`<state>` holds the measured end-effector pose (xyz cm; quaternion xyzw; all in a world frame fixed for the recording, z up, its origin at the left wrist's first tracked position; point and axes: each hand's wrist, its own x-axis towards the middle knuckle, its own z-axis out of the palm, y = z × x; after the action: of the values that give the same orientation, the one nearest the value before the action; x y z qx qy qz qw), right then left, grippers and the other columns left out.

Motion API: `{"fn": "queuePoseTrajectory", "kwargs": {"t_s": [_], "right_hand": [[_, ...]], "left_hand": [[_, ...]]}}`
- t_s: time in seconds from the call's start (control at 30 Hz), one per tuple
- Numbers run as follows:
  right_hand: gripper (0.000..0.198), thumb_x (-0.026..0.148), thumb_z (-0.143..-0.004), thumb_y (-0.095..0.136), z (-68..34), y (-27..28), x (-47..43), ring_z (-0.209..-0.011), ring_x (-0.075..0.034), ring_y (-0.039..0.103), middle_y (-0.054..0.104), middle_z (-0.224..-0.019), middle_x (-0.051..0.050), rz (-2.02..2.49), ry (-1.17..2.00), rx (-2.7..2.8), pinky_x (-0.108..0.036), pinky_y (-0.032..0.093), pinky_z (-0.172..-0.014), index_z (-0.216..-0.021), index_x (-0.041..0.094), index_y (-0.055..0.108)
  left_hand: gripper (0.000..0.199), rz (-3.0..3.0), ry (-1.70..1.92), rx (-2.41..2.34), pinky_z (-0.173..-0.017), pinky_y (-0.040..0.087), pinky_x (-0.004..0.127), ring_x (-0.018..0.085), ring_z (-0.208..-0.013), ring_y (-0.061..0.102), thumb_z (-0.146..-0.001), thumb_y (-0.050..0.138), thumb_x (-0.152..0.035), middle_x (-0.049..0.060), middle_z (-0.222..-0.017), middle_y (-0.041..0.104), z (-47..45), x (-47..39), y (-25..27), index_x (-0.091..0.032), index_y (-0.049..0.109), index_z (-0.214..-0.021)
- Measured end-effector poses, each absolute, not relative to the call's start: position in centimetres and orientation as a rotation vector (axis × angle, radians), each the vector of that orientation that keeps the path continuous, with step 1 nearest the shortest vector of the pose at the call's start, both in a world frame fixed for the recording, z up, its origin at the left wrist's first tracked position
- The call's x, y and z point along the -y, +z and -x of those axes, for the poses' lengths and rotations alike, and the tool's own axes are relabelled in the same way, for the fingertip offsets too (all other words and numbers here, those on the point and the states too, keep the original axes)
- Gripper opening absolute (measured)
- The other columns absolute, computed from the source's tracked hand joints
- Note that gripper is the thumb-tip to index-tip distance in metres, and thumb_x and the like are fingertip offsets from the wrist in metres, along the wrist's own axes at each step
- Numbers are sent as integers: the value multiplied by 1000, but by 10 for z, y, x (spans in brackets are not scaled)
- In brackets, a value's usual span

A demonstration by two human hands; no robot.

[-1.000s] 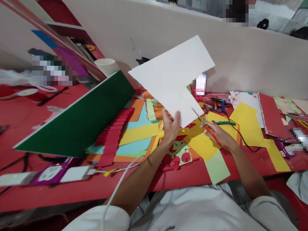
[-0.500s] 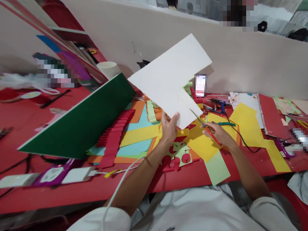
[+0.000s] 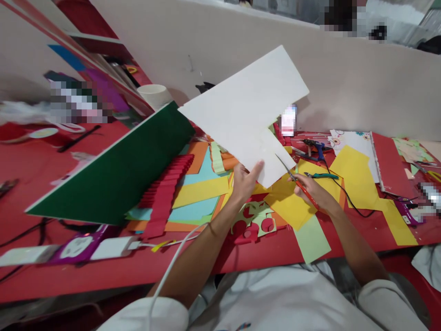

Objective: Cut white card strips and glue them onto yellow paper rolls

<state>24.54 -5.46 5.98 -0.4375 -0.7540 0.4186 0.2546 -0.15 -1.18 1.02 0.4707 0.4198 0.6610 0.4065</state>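
A large white L-shaped sheet of card (image 3: 248, 105) is held up over the table, tilted. My left hand (image 3: 245, 181) grips its lower edge, the thumb lying on the face. Orange-handled scissors (image 3: 305, 189) are in my right hand (image 3: 315, 192), fingers closed about the handles. Their blades lie across the card's lower right part; whether they are cutting into it I cannot tell. Below the hands are yellow paper sheets (image 3: 291, 207), a pale green sheet (image 3: 312, 241) and cut scraps with round holes (image 3: 257, 223).
A dark green board (image 3: 113, 170) leans at the left beside a pleated red paper strip (image 3: 161, 197). A power strip (image 3: 77, 246) with a white cable lies near the red table's (image 3: 138, 276) front edge. Behind stand a phone (image 3: 288, 120), a glue gun (image 3: 317, 148) and a pale partition (image 3: 344, 82).
The white card has shifted slightly to the right and turned a little, together with my left hand. The scissors stay at its lower right part, in my right hand.
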Motion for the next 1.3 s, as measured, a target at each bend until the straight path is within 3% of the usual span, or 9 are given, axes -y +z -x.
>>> {"fn": "queuePoseTrajectory", "kwargs": {"t_s": [0.23, 0.6, 0.83, 1.03, 1.17, 1.3], "right_hand": [[56, 69, -98, 57, -241, 67, 56, -69, -17, 50, 59, -77, -1, 1274, 1043, 2056, -30, 39, -69, -112, 16, 70], [44, 55, -95, 66, -243, 65, 55, -77, -19, 60, 73, -93, -8, 1345, 974, 2003, -29, 43, -72, -106, 14, 76], [38, 51, -97, 62, -244, 68, 57, -72, -17, 57, 70, -84, -4, 1339, 931, 2056, -27, 40, -68, -100, 15, 74], [37, 54, -94, 66, -239, 70, 59, -68, -16, 54, 66, -78, -2, 1363, 978, 1986, -27, 38, -65, -87, 17, 70], [33, 52, -91, 68, -241, 62, 55, -62, -14, 49, 60, -71, 2, 1359, 1035, 1944, -27, 36, -62, -97, 20, 65], [41, 55, -91, 67, -243, 52, 52, -52, -12, 35, 44, -62, 11, 1337, 1111, 1891, -25, 29, -57, -110, 25, 47]], "left_hand": [[53, -1177, 1662, -1056, -85, 66, 36, 28, -96, 79, -82, 84, -57, 17, -113, 81, -6, 16, 9, -11, 76, -106], [53, -1137, 1657, -1070, -80, 65, 35, 27, -93, 79, -79, 85, -58, 16, -109, 82, -10, 18, 11, -12, 75, -102], [50, -1137, 1645, -1080, -80, 66, 38, 30, -95, 79, -78, 86, -57, 15, -103, 82, -9, 19, 11, -13, 74, -98], [50, -1096, 1649, -1026, -87, 66, 38, 29, -99, 79, -80, 86, -55, 15, -113, 81, -9, 14, 0, -14, 74, -106], [51, -1096, 1641, -1026, -87, 65, 38, 28, -99, 79, -81, 85, -55, 17, -117, 81, -8, 11, -1, -13, 75, -109], [50, -1136, 1640, -1045, -84, 65, 36, 28, -96, 79, -82, 84, -55, 16, -110, 82, -6, 15, 7, -13, 76, -106]]}}
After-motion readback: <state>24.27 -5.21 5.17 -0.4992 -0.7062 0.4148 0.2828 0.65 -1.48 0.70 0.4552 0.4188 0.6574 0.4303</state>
